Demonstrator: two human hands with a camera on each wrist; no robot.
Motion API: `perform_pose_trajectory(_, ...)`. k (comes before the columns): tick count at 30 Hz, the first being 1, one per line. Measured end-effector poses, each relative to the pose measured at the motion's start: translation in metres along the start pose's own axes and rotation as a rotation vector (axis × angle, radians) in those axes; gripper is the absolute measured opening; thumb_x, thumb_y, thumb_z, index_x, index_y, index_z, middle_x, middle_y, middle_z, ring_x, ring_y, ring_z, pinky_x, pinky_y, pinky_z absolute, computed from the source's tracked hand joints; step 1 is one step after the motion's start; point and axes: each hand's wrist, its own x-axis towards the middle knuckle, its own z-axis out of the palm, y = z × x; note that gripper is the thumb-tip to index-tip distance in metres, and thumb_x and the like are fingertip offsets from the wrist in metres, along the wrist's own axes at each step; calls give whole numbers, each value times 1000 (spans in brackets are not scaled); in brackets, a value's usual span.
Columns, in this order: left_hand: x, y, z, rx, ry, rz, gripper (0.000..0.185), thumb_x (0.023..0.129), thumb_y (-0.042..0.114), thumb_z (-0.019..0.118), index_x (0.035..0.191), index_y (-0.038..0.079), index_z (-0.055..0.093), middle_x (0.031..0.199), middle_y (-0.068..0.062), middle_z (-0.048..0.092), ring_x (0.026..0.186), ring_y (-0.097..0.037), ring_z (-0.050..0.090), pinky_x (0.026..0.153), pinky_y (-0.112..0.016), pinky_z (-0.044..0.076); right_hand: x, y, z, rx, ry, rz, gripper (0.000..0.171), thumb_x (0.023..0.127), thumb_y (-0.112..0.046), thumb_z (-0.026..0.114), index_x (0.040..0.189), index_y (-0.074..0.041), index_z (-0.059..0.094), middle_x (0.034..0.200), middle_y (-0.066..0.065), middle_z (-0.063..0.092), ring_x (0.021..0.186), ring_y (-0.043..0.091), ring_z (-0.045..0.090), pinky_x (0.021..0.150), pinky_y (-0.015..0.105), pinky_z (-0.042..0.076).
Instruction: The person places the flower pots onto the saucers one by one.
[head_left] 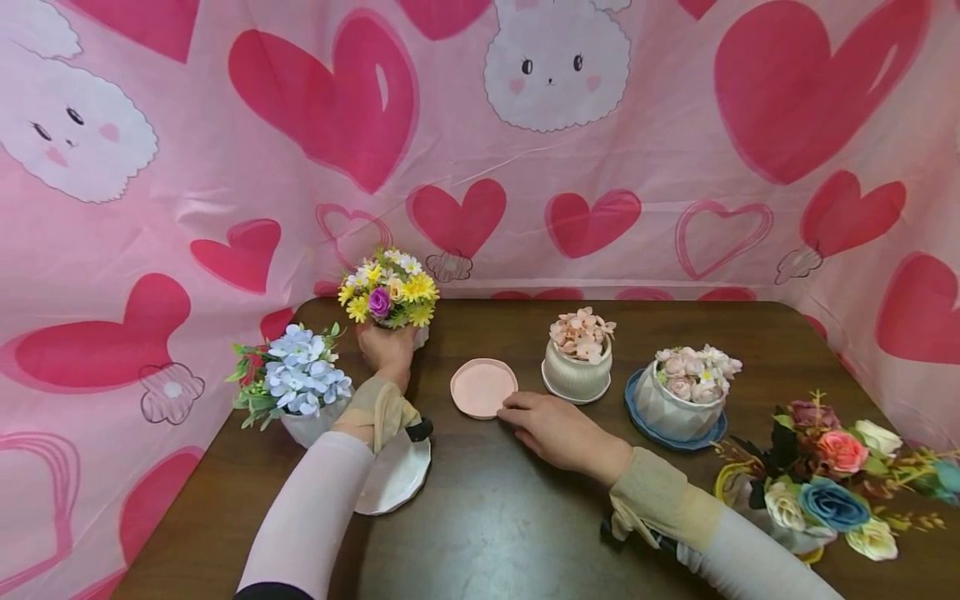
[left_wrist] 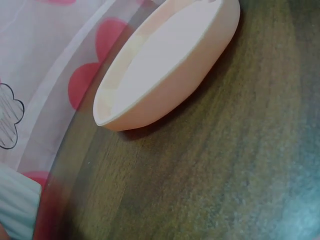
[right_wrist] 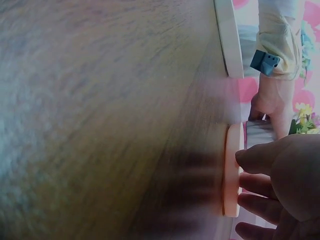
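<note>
My left hand [head_left: 388, 348] grips a whitish flowerpot [head_left: 422, 336] of yellow, white and purple flowers [head_left: 390, 287] at the back left; the hand hides most of the pot. At the middle of the table lies a round pink saucer [head_left: 484, 388], which also fills the top of the left wrist view. My right hand [head_left: 562, 433] reaches to that saucer's right front edge. Seen from the right wrist, its thumb [right_wrist: 250, 156] and fingers [right_wrist: 260, 205] are extended with their tips at the saucer's rim.
Blue flowers [head_left: 303, 371] in a white pot and a white saucer [head_left: 397, 475] are at the left. Right of the pink saucer stand a ribbed pot [head_left: 577, 375] on a white saucer, a faceted pot [head_left: 686, 412] on a blue saucer, and a mixed rose pot [head_left: 780, 529].
</note>
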Motion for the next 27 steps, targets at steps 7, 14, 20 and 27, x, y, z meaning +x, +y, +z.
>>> perform_pose_trajectory(7, -2, 3, -2, 48, -13, -2, 67, 61, 30, 90, 122, 17, 67, 129, -7, 65, 121, -28, 60, 107, -44, 45, -1, 0, 0, 0, -26, 12, 34, 88, -12, 71, 122, -12, 69, 123, 6, 65, 113, 21, 65, 98, 37, 52)
perform_pose_trajectory(14, -4, 5, -3, 62, -13, 27, 73, 61, 34, 91, 128, 23, 63, 132, -3, 65, 122, -26, 60, 104, -47, 46, -2, 1, 1, -16, -14, -1, 36, 88, -13, 72, 123, -12, 68, 124, 5, 65, 113, 20, 64, 98, 36, 52)
perform_pose_trajectory(20, -6, 9, -5, 46, -34, 45, 71, 63, 32, 90, 129, 25, 63, 132, -1, 65, 124, -23, 59, 106, -46, 45, -1, 1, 0, -13, -16, -1, 35, 88, -13, 71, 123, -12, 68, 123, 5, 65, 113, 20, 64, 98, 37, 52)
perform_pose_trajectory(27, -7, 14, -6, 50, -31, 92, 67, 64, 32, 89, 126, 23, 65, 129, -4, 66, 121, -25, 60, 104, -47, 47, 0, 1, -1, -8, -15, -2, 35, 88, -13, 71, 123, -12, 68, 123, 6, 65, 113, 20, 64, 98, 37, 52)
